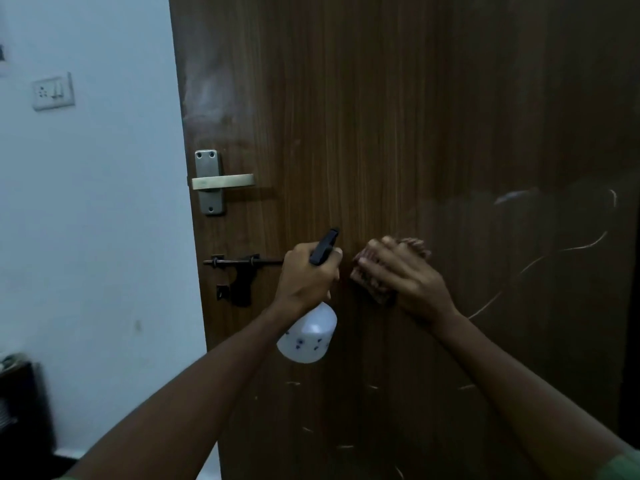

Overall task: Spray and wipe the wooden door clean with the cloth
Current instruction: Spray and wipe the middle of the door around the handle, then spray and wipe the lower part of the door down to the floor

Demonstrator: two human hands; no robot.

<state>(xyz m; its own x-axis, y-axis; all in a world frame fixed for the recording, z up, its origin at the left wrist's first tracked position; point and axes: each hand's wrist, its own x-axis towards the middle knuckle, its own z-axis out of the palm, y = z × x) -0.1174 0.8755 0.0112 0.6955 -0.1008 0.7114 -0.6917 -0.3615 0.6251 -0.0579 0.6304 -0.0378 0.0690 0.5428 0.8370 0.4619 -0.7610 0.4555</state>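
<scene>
Right now the fingers [330,263] of the left hand [306,277] are curling tightly round the neck of a spray bottle [308,336], with its black trigger head [323,245] sticking up above the knuckles and pointing at the wooden door [398,116]. The bottle's white body is hanging below the hand, tilted, with small dark marks on it. Just to the right, the fingers [375,252] of the right hand [405,277] are lying fairly straight and a little apart, pressing a brownish cloth [369,284] flat against the door; the fingertips are blurred, so their exact spread is hard to tell. The cloth is showing at the left edge of the palm and beyond the fingertips, the rest being hidden under the hand. The 2 hands are near each other without touching.

Further out, both bare forearms are reaching up from the near edge of the view. To the left of the left hand, a black sliding bolt [242,263] is sitting on the door, and above it a metal lever handle [221,181] on its plate. Pale scratch lines are curving across the door to the right of the cloth, and a whitish smear is showing near the door's upper left edge. Farther left, a switch plate [53,91] is sitting on the pale wall [97,220].
</scene>
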